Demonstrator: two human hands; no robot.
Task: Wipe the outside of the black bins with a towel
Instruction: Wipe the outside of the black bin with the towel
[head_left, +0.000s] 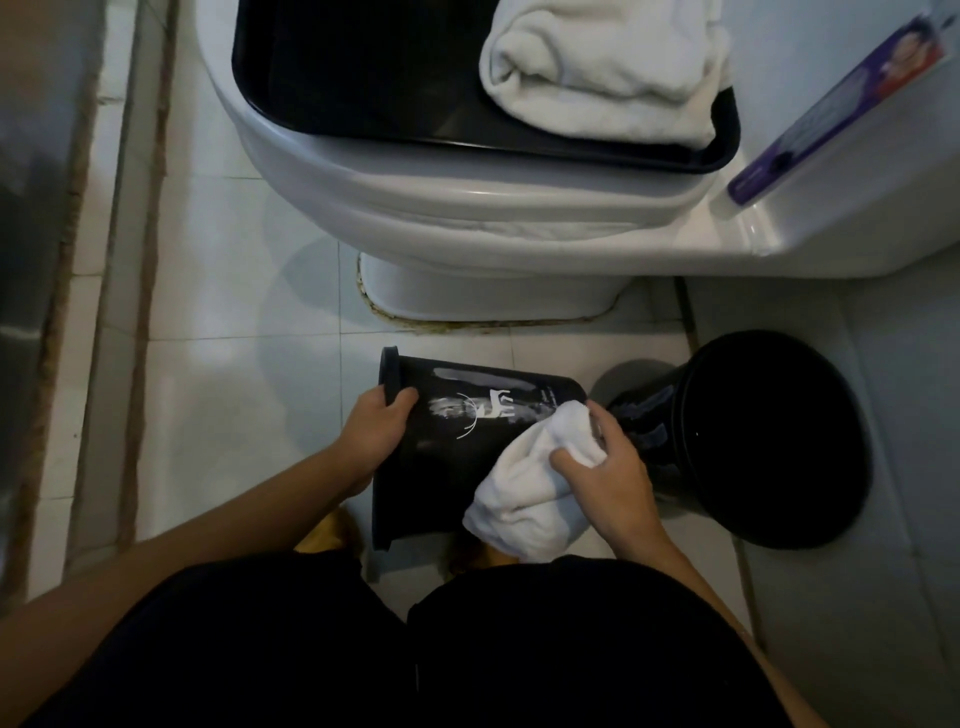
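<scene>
Beside the toilet (467, 208), left hand (376, 428) grips tipped black bin (447, 467) rim; right hand (610, 467) clutches white towel (524, 493) against it.

The tipped bin (457, 447) is black with a white line drawing and pale smears on its side, and the bin on the right (769, 441) is black too. The towel (535, 488) against it is white, as is the folded towel (608, 67) on the far black tray (332, 83). The toilet (467, 208) and floor tiles (218, 291) are white, and the tube (836, 104) at far right is purple.
</scene>
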